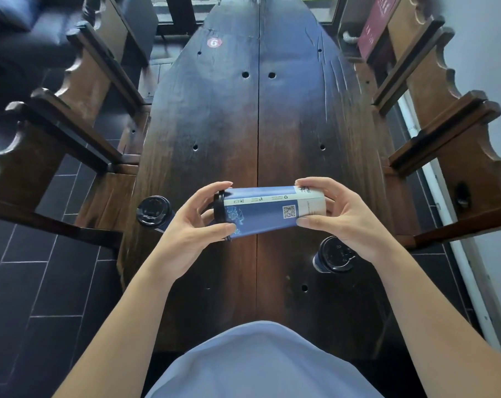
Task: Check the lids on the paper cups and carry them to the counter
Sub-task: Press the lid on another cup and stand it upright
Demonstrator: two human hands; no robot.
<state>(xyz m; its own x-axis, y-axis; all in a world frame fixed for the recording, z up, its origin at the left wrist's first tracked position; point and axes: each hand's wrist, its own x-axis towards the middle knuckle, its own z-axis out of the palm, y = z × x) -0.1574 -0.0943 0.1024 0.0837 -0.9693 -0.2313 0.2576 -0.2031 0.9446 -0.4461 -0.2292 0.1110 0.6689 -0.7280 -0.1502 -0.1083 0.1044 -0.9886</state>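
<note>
A tall blue and white paper cup [268, 209] with a black lid [219, 209] lies sideways in the air above the dark wooden table [229, 116]. My left hand [197, 228] grips its lid end, and my right hand [344, 214] grips its bottom end. Two more blue cups stand upright on the table: one with a black lid [153, 211] to the left of my left hand, another with a black lid [334, 255] partly hidden under my right wrist.
Carved wooden chairs flank the table, one on the left [57, 145] and one on the right [450, 156]. A red number sticker [214, 42] sits at the table's far end. Dark floor tiles [42, 282] lie to the left; a pale wall [490, 53] rises at the right.
</note>
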